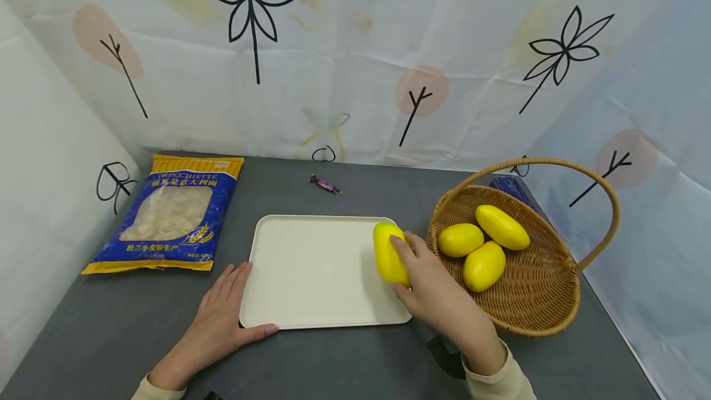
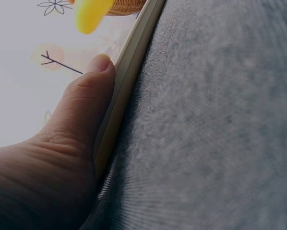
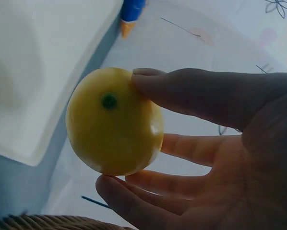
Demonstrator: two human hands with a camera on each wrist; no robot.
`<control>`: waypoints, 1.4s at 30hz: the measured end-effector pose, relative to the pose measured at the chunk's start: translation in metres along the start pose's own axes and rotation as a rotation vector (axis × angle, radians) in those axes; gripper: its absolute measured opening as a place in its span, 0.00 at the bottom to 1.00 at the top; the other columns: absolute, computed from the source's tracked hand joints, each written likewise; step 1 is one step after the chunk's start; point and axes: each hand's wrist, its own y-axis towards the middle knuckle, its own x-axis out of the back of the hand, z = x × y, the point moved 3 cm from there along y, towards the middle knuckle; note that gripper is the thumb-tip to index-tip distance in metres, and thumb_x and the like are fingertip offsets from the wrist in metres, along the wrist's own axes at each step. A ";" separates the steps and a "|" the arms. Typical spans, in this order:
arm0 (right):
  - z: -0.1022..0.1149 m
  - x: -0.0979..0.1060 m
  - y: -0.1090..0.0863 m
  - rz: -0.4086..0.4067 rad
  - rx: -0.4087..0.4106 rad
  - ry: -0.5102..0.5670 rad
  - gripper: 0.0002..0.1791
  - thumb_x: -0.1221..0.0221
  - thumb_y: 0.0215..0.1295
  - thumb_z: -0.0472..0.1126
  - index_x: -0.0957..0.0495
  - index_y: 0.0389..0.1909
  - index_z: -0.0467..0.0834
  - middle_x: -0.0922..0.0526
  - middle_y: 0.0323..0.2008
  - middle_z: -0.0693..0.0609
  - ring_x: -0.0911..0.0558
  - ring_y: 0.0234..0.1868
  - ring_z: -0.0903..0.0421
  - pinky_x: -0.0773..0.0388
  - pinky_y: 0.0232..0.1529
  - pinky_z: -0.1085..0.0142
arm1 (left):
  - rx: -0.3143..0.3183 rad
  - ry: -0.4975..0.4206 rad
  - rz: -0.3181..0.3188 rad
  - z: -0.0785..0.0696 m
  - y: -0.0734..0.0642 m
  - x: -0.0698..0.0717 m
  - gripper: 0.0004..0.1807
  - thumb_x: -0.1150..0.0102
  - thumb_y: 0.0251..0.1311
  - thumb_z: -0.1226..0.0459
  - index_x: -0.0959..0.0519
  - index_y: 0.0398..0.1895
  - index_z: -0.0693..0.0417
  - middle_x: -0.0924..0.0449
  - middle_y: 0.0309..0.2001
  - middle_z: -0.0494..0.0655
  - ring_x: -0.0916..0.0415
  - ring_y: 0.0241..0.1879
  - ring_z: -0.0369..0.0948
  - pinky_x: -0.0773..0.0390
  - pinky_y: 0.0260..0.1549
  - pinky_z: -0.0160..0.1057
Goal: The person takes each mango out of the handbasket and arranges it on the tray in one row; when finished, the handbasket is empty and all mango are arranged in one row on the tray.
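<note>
My right hand (image 1: 430, 283) holds a yellow mango (image 1: 390, 254) above the right end of a cream tray (image 1: 322, 270). In the right wrist view, thumb and fingertips pinch the mango (image 3: 112, 129) from both sides, and a small green stem spot faces the camera. At the tray's near left corner lies my left hand (image 1: 219, 313), its fingers along the left side and its thumb by the front edge. The left wrist view has the thumb (image 2: 88, 96) against the tray's rim (image 2: 124, 91). To the right, a wicker basket (image 1: 547, 286) contains three more mangoes (image 1: 484, 266).
A blue and yellow pasta bag (image 1: 166, 215) lies at the left. Behind the tray is a small purple wrapped candy (image 1: 325, 184). A dark blue box (image 1: 513, 189) is partly hidden behind the basket, whose handle arches upward. Printed cloth borders the grey table (image 1: 311, 363).
</note>
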 end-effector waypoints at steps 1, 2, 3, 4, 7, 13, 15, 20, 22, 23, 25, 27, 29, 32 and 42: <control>0.000 -0.003 0.001 0.002 -0.003 0.004 0.38 0.32 0.55 0.35 0.37 0.66 0.36 0.37 0.64 0.30 0.28 0.60 0.37 0.26 0.55 0.47 | -0.001 0.001 0.000 0.000 0.000 0.000 0.69 0.40 0.37 0.26 0.55 0.75 0.59 0.50 0.72 0.63 0.58 0.71 0.60 0.52 0.61 0.67; -0.001 -0.006 0.001 0.003 -0.008 0.011 0.38 0.32 0.55 0.35 0.37 0.66 0.36 0.37 0.64 0.30 0.27 0.59 0.37 0.26 0.55 0.47 | -0.003 0.000 0.000 0.000 0.000 0.000 0.69 0.40 0.37 0.26 0.55 0.75 0.59 0.50 0.72 0.63 0.58 0.71 0.60 0.52 0.61 0.67; -0.001 -0.009 0.002 0.005 -0.015 0.015 0.38 0.33 0.55 0.35 0.37 0.66 0.36 0.37 0.64 0.30 0.27 0.59 0.37 0.26 0.54 0.47 | -0.003 0.000 0.001 0.000 0.000 0.000 0.69 0.41 0.37 0.26 0.55 0.75 0.59 0.50 0.72 0.63 0.58 0.71 0.60 0.52 0.61 0.67; -0.002 -0.012 0.003 0.006 -0.023 0.020 0.38 0.33 0.55 0.34 0.37 0.66 0.35 0.37 0.64 0.30 0.27 0.58 0.37 0.26 0.54 0.47 | -0.004 0.000 0.001 0.000 0.000 0.000 0.69 0.41 0.37 0.26 0.55 0.75 0.59 0.50 0.72 0.63 0.58 0.72 0.60 0.52 0.61 0.67; -0.005 -0.022 0.005 0.012 -0.048 0.022 0.37 0.33 0.56 0.35 0.37 0.67 0.35 0.37 0.64 0.30 0.27 0.58 0.37 0.26 0.54 0.48 | -0.005 -0.001 0.003 0.000 0.000 0.000 0.70 0.41 0.38 0.26 0.56 0.75 0.59 0.51 0.72 0.62 0.58 0.72 0.60 0.52 0.61 0.67; -0.012 -0.037 0.009 0.001 -0.069 0.032 0.37 0.34 0.56 0.35 0.37 0.66 0.34 0.38 0.64 0.30 0.27 0.59 0.37 0.26 0.54 0.47 | -0.012 0.006 -0.001 -0.001 0.000 0.001 0.69 0.41 0.38 0.26 0.55 0.75 0.59 0.50 0.73 0.62 0.58 0.72 0.60 0.52 0.61 0.67; -0.014 -0.041 0.011 -0.001 -0.084 0.037 0.37 0.34 0.56 0.35 0.37 0.66 0.34 0.38 0.64 0.30 0.27 0.58 0.37 0.26 0.53 0.47 | -0.014 0.004 0.000 -0.001 0.000 0.001 0.69 0.41 0.38 0.26 0.55 0.75 0.59 0.50 0.72 0.62 0.58 0.72 0.60 0.52 0.61 0.67; -0.019 -0.051 0.014 0.013 -0.122 0.046 0.37 0.35 0.58 0.37 0.39 0.66 0.32 0.38 0.63 0.28 0.26 0.56 0.35 0.25 0.51 0.47 | -0.016 0.004 0.003 -0.001 -0.001 0.001 0.69 0.40 0.38 0.26 0.55 0.75 0.59 0.50 0.72 0.62 0.58 0.71 0.60 0.52 0.62 0.66; -0.021 -0.053 0.016 0.015 -0.136 0.054 0.37 0.37 0.59 0.38 0.41 0.67 0.30 0.39 0.64 0.26 0.27 0.56 0.34 0.25 0.50 0.46 | -0.016 0.007 0.003 -0.001 -0.001 0.001 0.69 0.41 0.38 0.26 0.55 0.75 0.59 0.50 0.72 0.62 0.58 0.71 0.60 0.52 0.62 0.66; -0.021 -0.054 0.016 0.020 -0.149 0.062 0.38 0.38 0.60 0.38 0.42 0.67 0.30 0.41 0.64 0.25 0.27 0.57 0.33 0.25 0.51 0.45 | -0.016 0.009 0.002 -0.001 -0.001 0.001 0.69 0.41 0.38 0.26 0.55 0.75 0.59 0.50 0.72 0.62 0.58 0.71 0.60 0.52 0.62 0.67; -0.022 -0.056 0.018 0.034 -0.172 0.081 0.38 0.40 0.62 0.38 0.45 0.68 0.29 0.44 0.66 0.23 0.30 0.60 0.32 0.26 0.52 0.44 | -0.015 0.009 0.003 -0.001 -0.001 0.001 0.69 0.41 0.38 0.26 0.55 0.75 0.59 0.50 0.72 0.62 0.58 0.71 0.60 0.52 0.62 0.67; -0.023 -0.057 0.019 0.049 -0.197 0.102 0.39 0.42 0.63 0.39 0.48 0.70 0.28 0.48 0.68 0.23 0.33 0.63 0.32 0.28 0.55 0.44 | -0.015 0.009 0.005 -0.001 -0.001 0.001 0.69 0.41 0.38 0.26 0.56 0.75 0.58 0.50 0.72 0.62 0.58 0.71 0.60 0.52 0.61 0.67; -0.024 -0.059 0.019 0.061 -0.215 0.122 0.39 0.43 0.64 0.39 0.50 0.71 0.29 0.51 0.69 0.24 0.35 0.65 0.32 0.30 0.57 0.44 | -0.015 0.008 0.007 0.000 -0.001 0.001 0.69 0.41 0.38 0.26 0.56 0.76 0.58 0.51 0.73 0.62 0.58 0.72 0.60 0.52 0.61 0.67; -0.025 -0.060 0.020 0.052 -0.213 0.130 0.39 0.43 0.64 0.38 0.50 0.71 0.29 0.52 0.70 0.25 0.37 0.66 0.32 0.31 0.58 0.43 | -0.016 0.012 0.003 0.001 -0.001 0.000 0.69 0.41 0.38 0.26 0.55 0.75 0.58 0.50 0.73 0.62 0.58 0.72 0.60 0.52 0.61 0.67; -0.024 -0.060 0.020 -0.006 -0.223 0.075 0.41 0.36 0.60 0.37 0.46 0.69 0.29 0.43 0.65 0.26 0.36 0.62 0.30 0.34 0.59 0.42 | -0.018 0.006 -0.008 0.001 -0.001 0.000 0.68 0.40 0.39 0.27 0.54 0.75 0.58 0.50 0.72 0.61 0.58 0.72 0.60 0.51 0.61 0.66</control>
